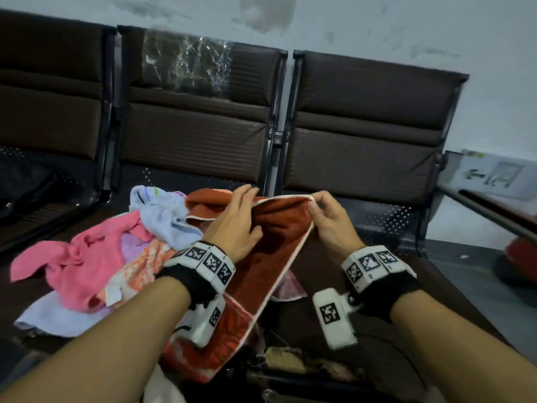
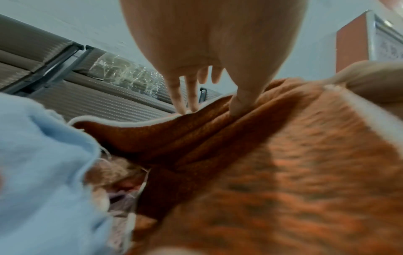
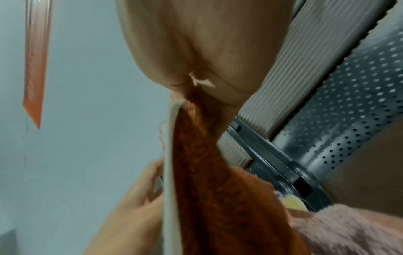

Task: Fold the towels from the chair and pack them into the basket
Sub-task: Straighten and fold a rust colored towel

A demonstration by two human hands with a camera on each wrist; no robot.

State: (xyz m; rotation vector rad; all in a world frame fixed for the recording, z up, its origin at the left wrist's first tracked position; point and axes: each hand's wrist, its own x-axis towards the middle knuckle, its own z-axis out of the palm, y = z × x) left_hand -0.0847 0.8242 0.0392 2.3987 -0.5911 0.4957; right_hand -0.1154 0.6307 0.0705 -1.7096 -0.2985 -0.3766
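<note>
The right hand (image 1: 329, 219) has its fingertips (image 1: 315, 201) bunched together, pinching the white-trimmed corner of a rust-red towel (image 1: 270, 237) and lifting it; in the right wrist view the same hand (image 3: 202, 51) closes tightly on the cloth (image 3: 209, 181), whose pale edge hangs straight down from the pinch. The left hand (image 1: 235, 219) lies on the towel's upper edge with its fingers (image 1: 245, 193) stretched out nearly straight over the trim, while the thumb presses into a fold of the cloth, as the left wrist view shows: the hand (image 2: 209, 43) has its thumb sunk into a crease of the towel (image 2: 250, 155) and the other fingers (image 2: 177, 93) reach down to the white hem. Between the two hands the edge runs taut, and the rest of the towel drapes down toward the person, over the front of the chair (image 1: 363, 135). Just left of it on the seat lies a loose heap of unfolded towels: a pale blue towel (image 1: 165, 213) touching the red one, a pink towel (image 1: 78, 260) in front of that, an orange-patterned towel (image 1: 139, 266) under them and a lilac towel (image 1: 58, 318) at the near edge. Each wrist carries a black band with white marker blocks (image 1: 209, 263). The chair backs stand against a pale wall (image 1: 377, 24).
</note>
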